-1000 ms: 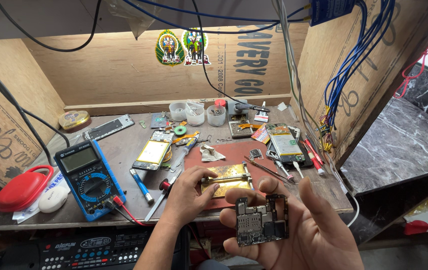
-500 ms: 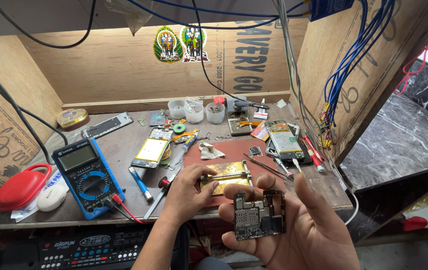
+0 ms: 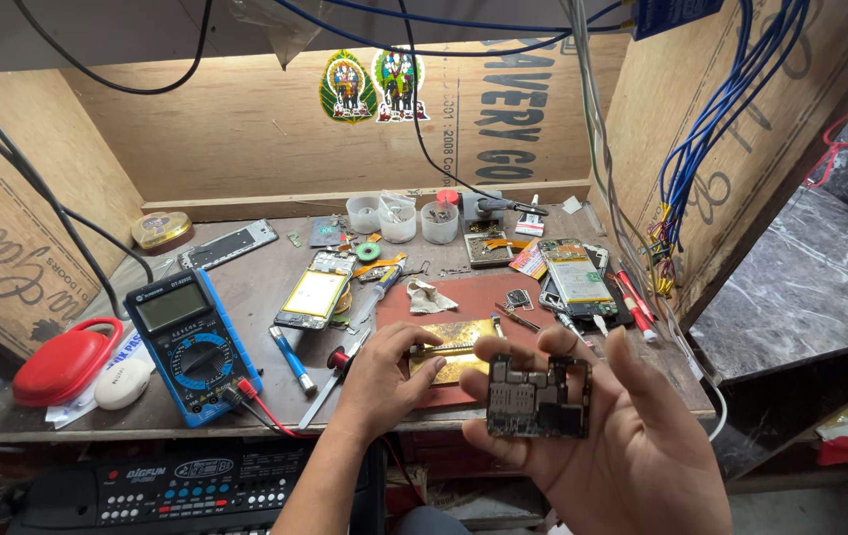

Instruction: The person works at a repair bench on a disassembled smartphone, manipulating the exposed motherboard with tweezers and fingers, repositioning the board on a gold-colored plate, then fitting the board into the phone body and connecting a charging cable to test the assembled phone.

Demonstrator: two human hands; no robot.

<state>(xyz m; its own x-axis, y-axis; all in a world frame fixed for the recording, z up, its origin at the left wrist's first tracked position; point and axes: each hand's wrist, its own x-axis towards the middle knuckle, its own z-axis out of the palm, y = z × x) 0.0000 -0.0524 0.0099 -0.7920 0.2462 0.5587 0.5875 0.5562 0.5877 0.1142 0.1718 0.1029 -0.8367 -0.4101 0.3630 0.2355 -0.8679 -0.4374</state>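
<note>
currently: right hand (image 3: pixel 632 446) raised in front of the desk edge, palm toward camera, fingers curled round a small dark green phone circuit board (image 3: pixel 539 398); board pinched between thumb at its left edge and fingertips along its top and right, held upright, clear of the desk.

left hand (image 3: pixel 384 372) down on the worn wooden desk (image 3: pixel 275 297), closed on a thin metal tool (image 3: pixel 449 348) that lies across a brass-coloured rectangular plate (image 3: pixel 459 347); plate sits on a reddish-brown work mat (image 3: pixel 464 297). exact tool type: cannot tell.

just left of left hand: red-tipped screwdriver (image 3: pixel 337 363) and blue-handled screwdriver (image 3: pixel 292 359), both flat on desk. further left: blue-cased digital multimeter (image 3: pixel 191 342) with red and black leads at its lower edge, then a red oval case (image 3: pixel 62 362) and a white oval object (image 3: pixel 123 382) near front left corner.

mid-desk: opened phone with yellowish inner panel (image 3: pixel 313 293), lying face down. right of mat: second opened phone showing a pale battery (image 3: pixel 577 277), red pens just beside it.

back row: three small translucent plastic cups (image 3: pixel 399 218), close together. round gold tin (image 3: pixel 161 229) at back left, well apart from hands.

below desk front: black electronic keyboard (image 3: pixel 176 485), partly in view.
</note>
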